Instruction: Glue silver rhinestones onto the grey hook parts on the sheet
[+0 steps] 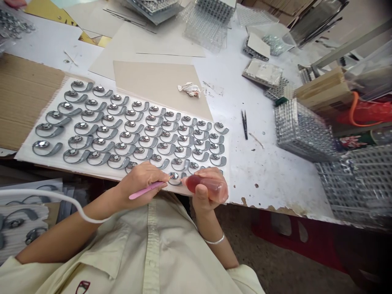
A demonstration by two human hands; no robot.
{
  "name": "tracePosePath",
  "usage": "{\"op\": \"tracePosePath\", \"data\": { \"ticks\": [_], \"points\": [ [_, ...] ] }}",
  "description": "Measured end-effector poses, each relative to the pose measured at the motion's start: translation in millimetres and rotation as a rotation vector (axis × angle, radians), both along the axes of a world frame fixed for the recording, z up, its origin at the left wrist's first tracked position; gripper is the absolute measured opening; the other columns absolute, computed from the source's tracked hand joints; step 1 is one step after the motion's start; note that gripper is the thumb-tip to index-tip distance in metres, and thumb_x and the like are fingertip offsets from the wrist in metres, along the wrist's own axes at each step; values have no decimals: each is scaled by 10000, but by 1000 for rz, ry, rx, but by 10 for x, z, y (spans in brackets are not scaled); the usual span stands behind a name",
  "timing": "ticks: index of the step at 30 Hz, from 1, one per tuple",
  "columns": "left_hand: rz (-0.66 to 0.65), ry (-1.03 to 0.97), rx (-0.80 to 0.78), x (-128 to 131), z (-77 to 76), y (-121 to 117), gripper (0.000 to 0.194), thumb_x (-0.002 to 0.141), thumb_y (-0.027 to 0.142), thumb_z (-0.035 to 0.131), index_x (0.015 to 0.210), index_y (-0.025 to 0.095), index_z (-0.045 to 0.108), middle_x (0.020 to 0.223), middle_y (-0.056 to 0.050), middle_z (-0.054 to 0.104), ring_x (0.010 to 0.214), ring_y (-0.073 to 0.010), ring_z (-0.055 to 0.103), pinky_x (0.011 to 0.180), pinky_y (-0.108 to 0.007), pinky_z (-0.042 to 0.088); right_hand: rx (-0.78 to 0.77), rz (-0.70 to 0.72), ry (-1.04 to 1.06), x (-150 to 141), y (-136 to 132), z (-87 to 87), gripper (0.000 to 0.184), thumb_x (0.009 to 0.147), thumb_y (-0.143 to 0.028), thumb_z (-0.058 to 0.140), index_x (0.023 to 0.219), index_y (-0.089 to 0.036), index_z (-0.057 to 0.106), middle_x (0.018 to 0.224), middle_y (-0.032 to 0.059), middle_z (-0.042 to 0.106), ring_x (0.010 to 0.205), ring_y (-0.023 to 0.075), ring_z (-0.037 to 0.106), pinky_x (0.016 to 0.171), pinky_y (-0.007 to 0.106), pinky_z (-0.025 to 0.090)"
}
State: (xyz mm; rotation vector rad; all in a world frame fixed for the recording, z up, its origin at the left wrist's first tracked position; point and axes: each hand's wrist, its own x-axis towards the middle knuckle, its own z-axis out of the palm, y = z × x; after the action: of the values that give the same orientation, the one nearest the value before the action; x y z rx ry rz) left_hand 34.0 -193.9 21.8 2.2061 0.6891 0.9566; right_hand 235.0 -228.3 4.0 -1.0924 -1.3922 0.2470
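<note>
My left hand (139, 181) is closed around a slim pink tool (147, 190); its working tip is hidden by my fingers. In my right hand (219, 179) is a small clear squeeze bottle (203, 187) of reddish liquid, tilted on its side with its nozzle pointing left. Between the two hands, at the board's front edge, lies a grey curved metal piece with a round stone-set head (174, 176). Both the nozzle and my left fingertips are close to it. Several rows of similar curved pieces (125, 134) lie on a white padded board (36, 153).
Black tweezers (244, 124) and a cotton swab (256, 140) lie right of the board. A crumpled tissue (190, 89) rests on beige card (153, 75). Stacked clear trays (301, 130) line the right side. Brown cardboard (27, 98) is at left.
</note>
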Motion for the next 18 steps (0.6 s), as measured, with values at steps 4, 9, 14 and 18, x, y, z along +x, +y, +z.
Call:
{"op": "tracePosePath", "data": {
  "ticks": [4,9,14,18],
  "points": [
    [13,-13,-3,5,16,-2,85,872,105,569,909,156,627,817,-38,728,716,-150,684,696,-279,484,6,2,-20,-3,9,-7,213,833,-416,598,879,-208,604,717,13,597,665,189,592,555,358,497],
    [19,-24,-2,4,14,-3,99,876,107,555,910,162,629,818,-41,729,717,-149,687,700,-280,499,13,3,-29,-9,18,-11,221,833,-426,596,886,-211,600,722,12,599,674,192,599,568,364,499],
    [9,-7,-12,-5,-17,-4,109,875,106,566,941,164,632,860,-50,734,749,-161,692,706,-291,489,19,8,-33,-20,21,-7,218,832,-418,608,891,-208,601,727,12,610,683,189,598,585,362,494],
    [7,12,-16,-11,-32,-10,109,885,126,570,959,162,641,872,-53,736,763,-164,694,720,-299,485,21,18,-23,-21,21,-5,210,825,-405,620,883,-203,604,732,12,612,688,184,593,588,356,492]
  ]
}}
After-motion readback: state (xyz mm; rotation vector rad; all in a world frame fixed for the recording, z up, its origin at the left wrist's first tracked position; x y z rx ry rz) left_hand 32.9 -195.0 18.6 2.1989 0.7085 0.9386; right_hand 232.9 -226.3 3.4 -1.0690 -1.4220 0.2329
